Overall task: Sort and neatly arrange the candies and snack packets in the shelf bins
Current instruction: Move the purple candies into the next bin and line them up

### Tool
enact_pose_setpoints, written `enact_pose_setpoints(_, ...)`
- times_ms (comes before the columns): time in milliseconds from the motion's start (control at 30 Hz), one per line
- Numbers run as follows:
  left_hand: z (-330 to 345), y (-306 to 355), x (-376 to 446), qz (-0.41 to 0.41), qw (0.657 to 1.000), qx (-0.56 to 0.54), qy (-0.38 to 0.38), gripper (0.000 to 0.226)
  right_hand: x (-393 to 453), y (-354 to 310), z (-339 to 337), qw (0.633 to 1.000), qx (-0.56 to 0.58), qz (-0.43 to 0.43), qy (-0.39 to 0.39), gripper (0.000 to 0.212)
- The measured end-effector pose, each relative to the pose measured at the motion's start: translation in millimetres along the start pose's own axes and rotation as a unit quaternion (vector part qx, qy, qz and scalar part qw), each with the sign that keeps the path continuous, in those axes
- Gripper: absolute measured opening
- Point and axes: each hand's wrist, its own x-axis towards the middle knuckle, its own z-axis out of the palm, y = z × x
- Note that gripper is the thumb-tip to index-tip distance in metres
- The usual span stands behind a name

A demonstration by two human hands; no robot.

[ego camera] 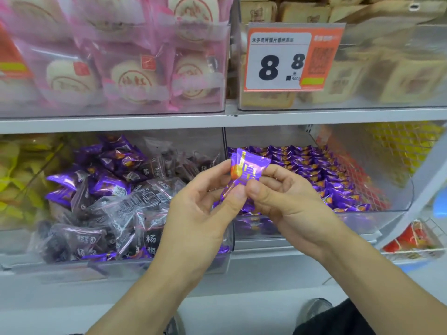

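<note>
The price tag (pixel 294 58) on the clear bin up and to the right of the hands reads a big "8.8", with "500g" in tiny print under it. The dark see-through packets (pixel 135 223) just left of the left hand show the character "杨". Everything else is too blurry.

Purple candy packets (pixel 244 172) — glossy foil-like film, creased and reflective. Dark plum packets (pixel 135 204): clear, shiny, crinkled plastic. Bins (pixel 396 211) — clear rigid plastic, smooth. Shelf edge (pixel 145 122): smooth, matt grey, looks like painted metal. Price tag (pixel 290 59): printed paper behind a glossy sleeve.
</note>
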Motion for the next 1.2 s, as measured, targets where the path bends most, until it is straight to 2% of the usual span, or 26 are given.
enact_pose_setpoints(67,-6.0,2.2,0.7,-0.013,0.999,0.014,-0.034,0.05,0.5,-2.9,-2.0,1.0,0.018,0.015,-0.016,0.085)
enact_pose_setpoints(133,-13.4,2.7,0.9,0.009,0.995,0.086,-0.046,0.051,0.6,-5.8,-5.5,0.999,0.015,0.021,-0.021,0.077)
enact_pose_setpoints(200,-22.9,-3.4,2.2,0.063,0.958,0.278,-0.032,0.058,2.0,-8.6,-10.1,1.0,-0.008,0.02,-0.008,0.071)
enact_pose_setpoints(267,-30.8,-12.4,2.2,0.066,0.912,0.405,-0.015,0.064,8.1,-11.8,-17.3,0.993,-0.112,-0.003,0.043,0.056)
enact_pose_setpoints(300,-33.6,-16.2,2.1,0.046,0.908,0.417,-0.016,0.064,13.9,-13.8,-23.0,0.977,-0.199,-0.021,0.079,0.052)
enact_pose_setpoints(367,-37.0,-20.0,2.1,0.006,0.912,0.409,-0.028,0.058,33.7,-19.1,-36.9,0.916,-0.378,-0.052,0.121,0.043)
enact_pose_setpoints(433,-39.5,-19.8,4.1,-0.009,0.91,0.414,-0.038,0.047,63.2,-23.4,-49.7,0.838,-0.529,-0.066,0.113,0.038)
enact_pose_setpoints(500,-42.0,-18.7,7.4,-0.013,0.905,0.423,-0.044,0.039,96.5,-24.6,-59.0,0.788,-0.605,-0.065,0.095,0.041)
enact_pose_setpoints(567,-46.3,-19.3,11.4,-0.016,0.886,0.46,-0.066,0.041,128.6,-24.0,-63.9,0.778,-0.623,-0.045,0.068,0.049)
enact_pose_setpoints(633,-50.5,-19.6,15.4,-0.021,0.867,0.489,-0.092,0.053,157.0,-22.0,-64.3,0.788,-0.614,-0.029,0.035,0.055)
enact_pose_setpoints(733,-55.7,-19.4,20.4,-0.034,0.862,0.493,-0.112,0.068,193.7,-13.8,-64.3,0.782,-0.622,-0.033,0.021,0.054)
enact_pose_setpoints(800,-57.5,-20.0,23.0,-0.036,0.862,0.492,-0.113,0.069,209.2,-3.8,-64.4,0.777,-0.627,-0.046,0.021,0.053)
enact_pose_setpoints(867,-57.9,-20.9,25.5,-0.035,0.863,0.491,-0.115,0.068,217.2,5.5,-64.8,0.763,-0.643,-0.069,0.02,0.049)
enact_pose_setpoints(967,-59.4,-22.2,28.5,-0.041,0.863,0.49,-0.119,0.067,222.4,17.9,-66.0,0.733,-0.674,-0.092,0.02,0.032)
enact_pose_setpoints(1033,-61.0,-23.2,31.5,-0.043,0.868,0.48,-0.117,0.066,223.3,22.1,-66.8,0.726,-0.679,-0.108,0.01,0.021)
enact_pose_setpoints(1067,-61.3,-23.6,32.9,-0.042,0.87,0.476,-0.118,0.066,223.5,24.1,-67.2,0.721,-0.683,-0.119,0.004,0.023)
enact_pose_setpoints(1100,-62.3,-24.2,34.1,-0.042,0.872,0.473,-0.118,0.065,224.1,25.0,-67.3,0.715,-0.687,-0.129,0.007,0.034)
enact_pose_setpoints(1167,-63.7,-25.2,35.1,-0.052,0.876,0.466,-0.115,0.064,222.2,23.5,-65.6,0.704,-0.697,-0.13,0.042,0.055)
enact_pose_setpoints(1200,-63.7,-25.5,35.3,-0.057,0.877,0.464,-0.116,0.064,222.2,21.6,-66.6,0.703,-0.696,-0.133,0.066,0.057)
